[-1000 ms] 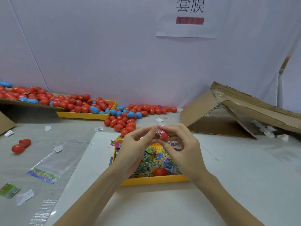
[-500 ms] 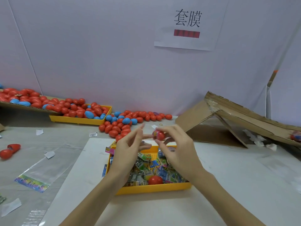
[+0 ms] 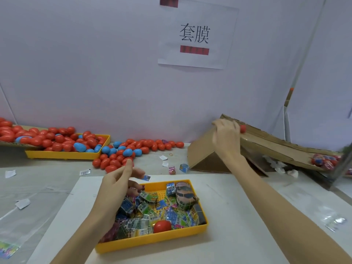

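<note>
My right hand (image 3: 225, 138) reaches out to the top of a sloping cardboard ramp (image 3: 276, 147) at the right. A small red egg (image 3: 242, 128) shows at its fingertips, right at the ramp's upper end. Several film-wrapped eggs (image 3: 323, 161) lie at the ramp's low end. My left hand (image 3: 118, 187) hovers over the left end of a yellow tray (image 3: 152, 241), fingers loose and holding nothing. The tray holds many small printed film sleeves, a banded bundle (image 3: 184, 197) and one red egg (image 3: 162, 225).
A heap of red and blue eggs (image 3: 122, 157) spreads along the back wall, part of it in a second yellow tray (image 3: 64, 155). Loose paper scraps and a clear bag (image 3: 7, 248) lie at the left. A paper sign (image 3: 194, 35) hangs on the wall.
Both hands were together above the tray, pinching the egg. My right hand has carried it up and right to the ramp's top. My left hand has let go and stayed over the tray.
</note>
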The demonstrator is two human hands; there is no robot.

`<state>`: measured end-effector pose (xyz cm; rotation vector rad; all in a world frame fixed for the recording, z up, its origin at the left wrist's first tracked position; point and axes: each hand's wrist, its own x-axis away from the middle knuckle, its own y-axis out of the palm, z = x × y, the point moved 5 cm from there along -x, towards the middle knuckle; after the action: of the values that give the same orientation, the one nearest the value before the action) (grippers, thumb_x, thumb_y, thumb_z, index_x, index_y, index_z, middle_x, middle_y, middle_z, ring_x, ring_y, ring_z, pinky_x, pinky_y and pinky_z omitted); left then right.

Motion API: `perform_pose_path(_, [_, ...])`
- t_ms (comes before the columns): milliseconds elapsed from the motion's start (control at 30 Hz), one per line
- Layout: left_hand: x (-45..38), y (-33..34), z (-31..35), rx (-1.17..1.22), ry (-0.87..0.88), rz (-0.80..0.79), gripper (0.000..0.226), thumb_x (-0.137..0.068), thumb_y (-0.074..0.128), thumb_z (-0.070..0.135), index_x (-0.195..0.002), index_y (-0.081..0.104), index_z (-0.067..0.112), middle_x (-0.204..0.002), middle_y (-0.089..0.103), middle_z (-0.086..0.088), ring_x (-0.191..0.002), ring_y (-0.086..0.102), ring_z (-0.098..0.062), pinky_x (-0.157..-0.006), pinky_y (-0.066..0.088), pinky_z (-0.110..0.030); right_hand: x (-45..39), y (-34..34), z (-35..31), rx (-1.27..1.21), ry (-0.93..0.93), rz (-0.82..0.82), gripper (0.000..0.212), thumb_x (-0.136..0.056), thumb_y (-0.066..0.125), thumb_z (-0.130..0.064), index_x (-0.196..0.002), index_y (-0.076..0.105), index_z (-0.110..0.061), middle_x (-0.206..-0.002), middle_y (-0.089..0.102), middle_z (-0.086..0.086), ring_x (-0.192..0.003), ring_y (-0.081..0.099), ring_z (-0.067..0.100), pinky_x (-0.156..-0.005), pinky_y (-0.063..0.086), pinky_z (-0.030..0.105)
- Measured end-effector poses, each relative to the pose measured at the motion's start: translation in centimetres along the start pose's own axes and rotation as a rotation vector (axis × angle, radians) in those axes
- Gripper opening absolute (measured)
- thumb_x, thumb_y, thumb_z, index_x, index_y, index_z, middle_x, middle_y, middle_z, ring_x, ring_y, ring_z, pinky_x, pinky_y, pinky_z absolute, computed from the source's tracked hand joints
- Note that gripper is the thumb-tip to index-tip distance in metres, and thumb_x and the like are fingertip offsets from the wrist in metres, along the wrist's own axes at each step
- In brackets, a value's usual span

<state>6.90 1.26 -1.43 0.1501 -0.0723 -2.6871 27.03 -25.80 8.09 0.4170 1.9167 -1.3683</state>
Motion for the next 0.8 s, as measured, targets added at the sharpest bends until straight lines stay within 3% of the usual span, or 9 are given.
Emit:
perform_pose_path(67, [0.0, -0.1, 0.3, -0.090, 0.051, -0.016, 0.043, -0.102, 0.052, 0.047, -0.080, 0.079, 0.022, -0.089, 0.077, 0.003, -0.068, 0.068, -0.015, -0.060, 0.058, -0.025, 1.3, 1.4, -2.5, -0.083, -0.094, -0.035, 0.030, -0.092, 0.057, 0.007, -0.117, 0.072, -0.003, -0.118, 0.072, 0.013, -0.116, 0.063, 0.031, -0.112, 0.038, 0.043])
perform_pose_path(200, [-0.3, -0.5, 0.5, -0.386, 0.169, 0.014, 0.036, -0.104, 0.053, 0.039, -0.081, 0.075, 0.024, -0.083, 0.073, 0.012, -0.076, 0.067, -0.017, -0.071, 0.058, -0.037, 2.8, 7.3, -7.3, -0.217, -0.164, -0.394, 0.026, -0.100, 0.053, -0.002, -0.122, 0.066, -0.003, -0.122, 0.068, 0.015, -0.114, 0.061, 0.032, -0.098, 0.049, 0.041])
perform_pose_path(300, [-0.1, -0.8, 0.9, -0.585, 0.317, 0.065, 0.031, -0.103, 0.056, 0.037, -0.079, 0.071, 0.025, -0.071, 0.066, 0.009, -0.074, 0.061, -0.007, -0.065, 0.046, -0.025, 3.3, 11.7, -10.2, -0.213, -0.179, -0.652, 0.040, -0.102, 0.053, -0.006, -0.141, 0.055, -0.011, -0.140, 0.058, 0.015, -0.126, 0.055, 0.034, -0.105, 0.047, 0.048])
perform_pose_path(400, [0.1, -1.0, 0.9, -0.888, 0.469, 0.091, 0.028, -0.103, 0.057, 0.036, -0.081, 0.065, 0.022, -0.074, 0.057, 0.011, -0.074, 0.054, -0.010, -0.062, 0.038, -0.026, 3.4, 14.9, -13.4, -0.222, -0.257, -0.794, 0.064, -0.101, 0.053, -0.003, -0.159, 0.035, -0.022, -0.162, 0.037, 0.015, -0.147, 0.037, 0.035, -0.120, 0.033, 0.047])
perform_pose_path(467, [0.1, -1.1, 0.9, -1.049, 0.521, 0.119, 0.025, -0.103, 0.058, 0.035, -0.082, 0.061, 0.022, -0.072, 0.050, 0.012, -0.074, 0.048, -0.013, -0.058, 0.033, -0.027, 3.0, 16.4, -15.6, -0.231, -0.323, -0.811, 0.076, -0.098, 0.050, 0.005, -0.162, 0.027, -0.029, -0.169, 0.022, 0.013, -0.154, 0.025, 0.033, -0.123, 0.029, 0.046])
perform_pose_path(533, [0.0, -1.3, 0.9, -1.137, 0.541, 0.140, 0.023, -0.102, 0.061, 0.033, -0.081, 0.061, 0.022, -0.071, 0.052, 0.011, -0.071, 0.049, -0.014, -0.055, 0.030, -0.026, 2.6, 17.6, -17.6, -0.218, -0.384, -0.799, 0.078, -0.097, 0.049, 0.009, -0.161, 0.030, -0.031, -0.171, 0.019, 0.010, -0.155, 0.023, 0.030, -0.123, 0.031, 0.043])
perform_pose_path(667, [0.2, -1.1, 1.1, -1.192, 0.599, 0.143, 0.025, -0.096, 0.070, 0.028, -0.074, 0.062, 0.020, -0.064, 0.056, 0.007, -0.060, 0.051, -0.014, -0.050, 0.026, -0.023, 2.4, 19.3, -19.1, -0.148, -0.405, -0.703, 0.047, -0.098, 0.053, 0.003, -0.141, 0.058, -0.015, -0.147, 0.044, 0.011, -0.136, 0.042, 0.032, -0.112, 0.035, 0.038])
perform_pose_path(800, [0.2, -1.1, 1.2, -1.181, 0.596, 0.141, 0.032, -0.096, 0.070, 0.026, -0.070, 0.054, 0.023, -0.061, 0.050, 0.009, -0.057, 0.046, -0.013, -0.047, 0.017, -0.019, 2.4, 18.0, -18.4, -0.283, -0.317, -0.617, 0.035, -0.098, 0.059, 0.001, -0.130, 0.064, -0.014, -0.134, 0.053, 0.012, -0.124, 0.053, 0.030, -0.105, 0.043, 0.037])
